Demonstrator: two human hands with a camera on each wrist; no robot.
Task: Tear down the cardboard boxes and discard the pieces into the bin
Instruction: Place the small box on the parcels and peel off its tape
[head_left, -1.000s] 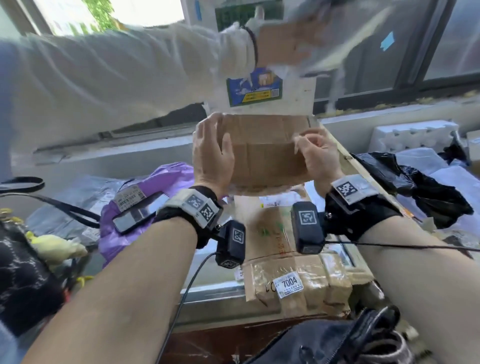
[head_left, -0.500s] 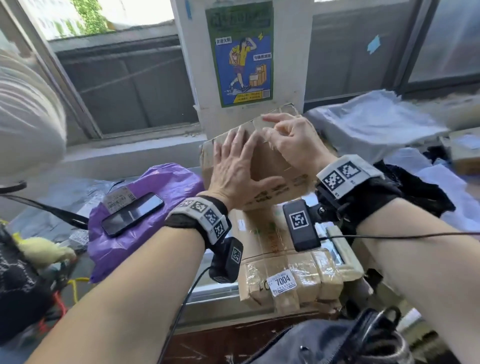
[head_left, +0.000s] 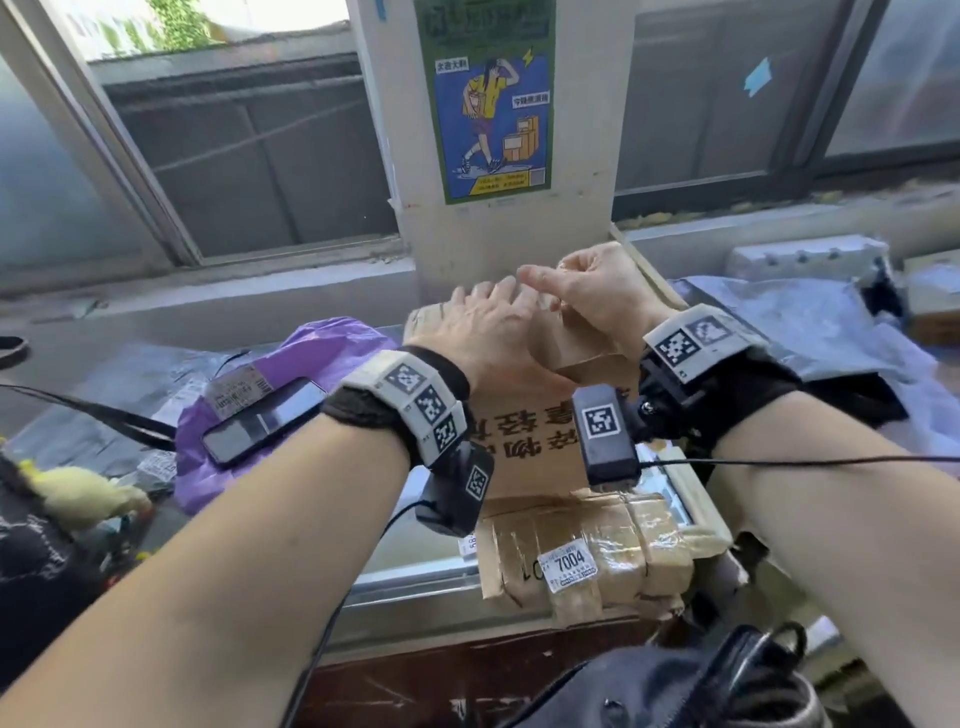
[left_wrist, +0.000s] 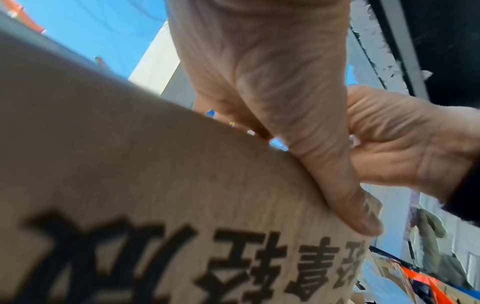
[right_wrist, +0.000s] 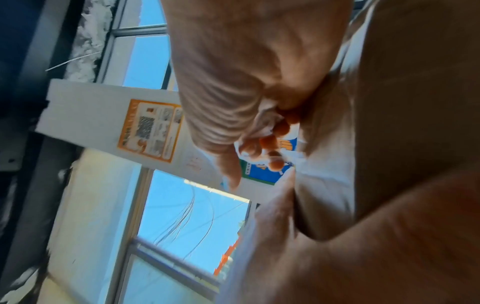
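Since the earlier frame, both hands have shifted up and toward the far top edge of the cardboard box (head_left: 566, 348), and the left fingers, previously spread wide, now lie closer together. This box stands on the cluttered tabletop (head_left: 104, 374) directly below the poster (head_left: 491, 98) on the window pillar, its printed brown face toward the person. It rests on a flattened piece of cardboard (head_left: 535, 452) bearing large black characters.

Left hand (head_left: 485, 335): laid flat on the near face of the box, fingers straight and held near one another, thumb pressed along the cardboard as the left wrist view shows (left_wrist: 311, 144).

Right hand (head_left: 597, 293): raised just above the box's top right corner, fingers curled in with the thumb meeting them. The right wrist view (right_wrist: 254, 127) suggests a thin pale strip, possibly tape, pinched there, though blur prevents confirmation.

A taped parcel (head_left: 587, 551) labelled 7004 lies nearer the person, at the tabletop edge. To the left, a phone (head_left: 262, 421) rests on a purple bag (head_left: 311, 358). Grey plastic mailers (head_left: 810, 322) lie to the right. A dark bag (head_left: 675, 686) sits at the lower edge.
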